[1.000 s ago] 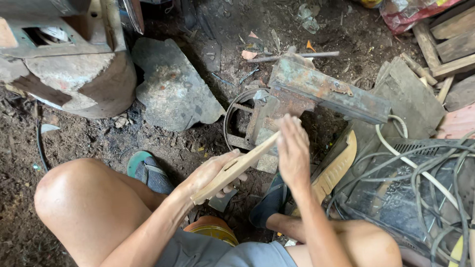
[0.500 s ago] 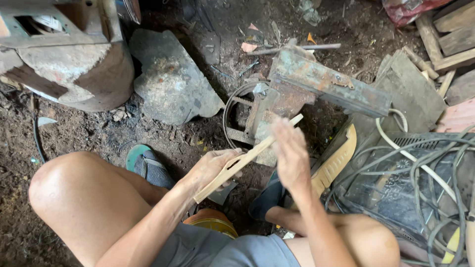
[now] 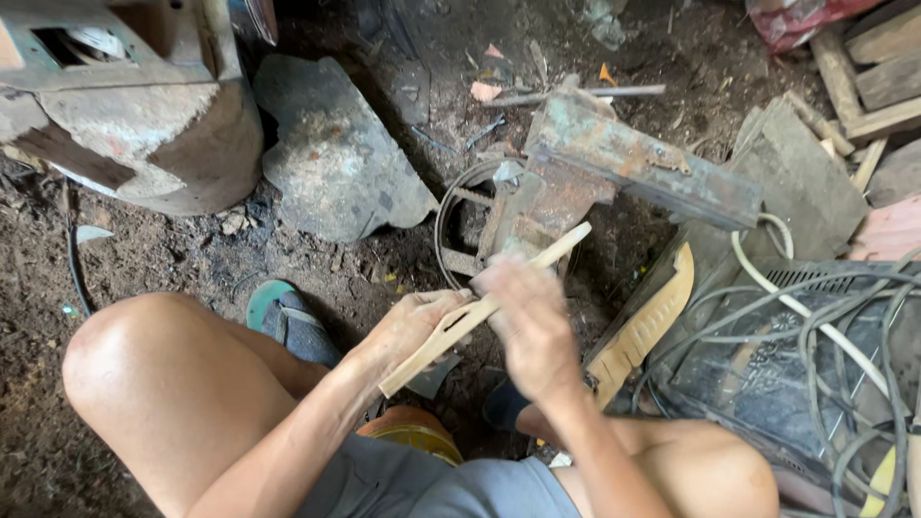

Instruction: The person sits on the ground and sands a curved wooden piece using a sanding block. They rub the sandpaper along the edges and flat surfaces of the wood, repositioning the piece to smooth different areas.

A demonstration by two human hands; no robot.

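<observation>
Head camera looks straight down on a person crouched over a dirt floor [image 3: 192,259] strewn with scrap. Their left hand [image 3: 414,324] is closed around the lower half of a pale, flat wooden piece [image 3: 480,312], which slants from lower left up to upper right, its free tip lying over a rusty metal vise [image 3: 595,173] on the ground ahead. Whether the tip touches the vise cannot be told. Their right hand [image 3: 528,321] is blurred; its grip is curled over the middle of the same wooden piece, just beside the left hand, but how tightly it clamps cannot be told. Below the hands a bare knee [image 3: 153,374] fills the lower left, with a teal sandal [image 3: 288,317] on the foot just beside it. A second knee [image 3: 700,470] shows at lower right. A thin metal ring [image 3: 443,216] lies on the soil against the left side of the vise. Left of that sits a large grey stone [image 3: 336,153], and farther left a heavy block of concrete and metal [image 3: 125,105]. To the right, a tangle of grey and white cables [image 3: 825,345] lies over a dark grille, with wooden offcuts [image 3: 873,86] near the upper right corner.
</observation>
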